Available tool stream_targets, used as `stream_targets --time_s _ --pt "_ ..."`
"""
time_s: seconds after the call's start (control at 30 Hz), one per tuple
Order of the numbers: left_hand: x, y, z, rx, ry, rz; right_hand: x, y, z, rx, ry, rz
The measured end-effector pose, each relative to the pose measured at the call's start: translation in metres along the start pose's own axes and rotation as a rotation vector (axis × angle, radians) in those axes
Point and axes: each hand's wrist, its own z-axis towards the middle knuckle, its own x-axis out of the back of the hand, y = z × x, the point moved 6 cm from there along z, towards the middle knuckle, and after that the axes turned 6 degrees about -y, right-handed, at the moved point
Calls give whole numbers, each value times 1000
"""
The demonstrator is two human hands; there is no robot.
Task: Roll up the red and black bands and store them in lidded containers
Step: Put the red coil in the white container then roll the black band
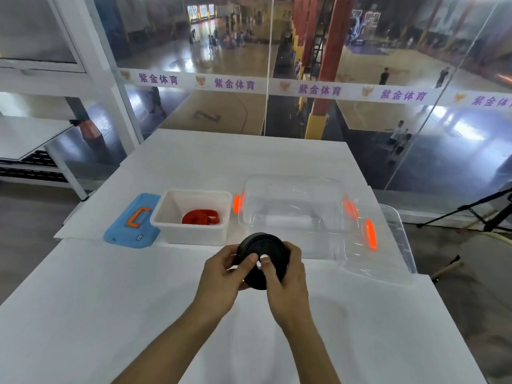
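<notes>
A tightly rolled black band (263, 249) is held above the white table, in front of the containers. My left hand (221, 275) grips its left side, thumb on the face of the roll. My right hand (286, 275) grips the right side, thumb pressed near the roll's centre. The rolled red band (201, 217) lies inside the open white container (177, 231). That container's blue lid (130, 225) with an orange handle lies flat to its left. A clear container (293, 206) with orange clips stands open to the right, its clear lid (393, 239) lying beside it.
The white table (110, 314) ends at a glass wall just behind the containers, overlooking a sports hall. A white frame stands at the left. A black tripod leg (471, 206) and a wooden stick lie on the floor at the right.
</notes>
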Motion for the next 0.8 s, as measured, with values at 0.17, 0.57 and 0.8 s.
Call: stream_targets --time_s 0.17,0.57,0.8 --pt "10 -15 30 33 40 4 -14 15 20 -77 -6 -31" --pt "7 -50 137 139 -85 133 -13 15 138 -188 -51 -252" --pt "4 -52 211 -64 -285 717 6 32 244 -93 -94 -527"
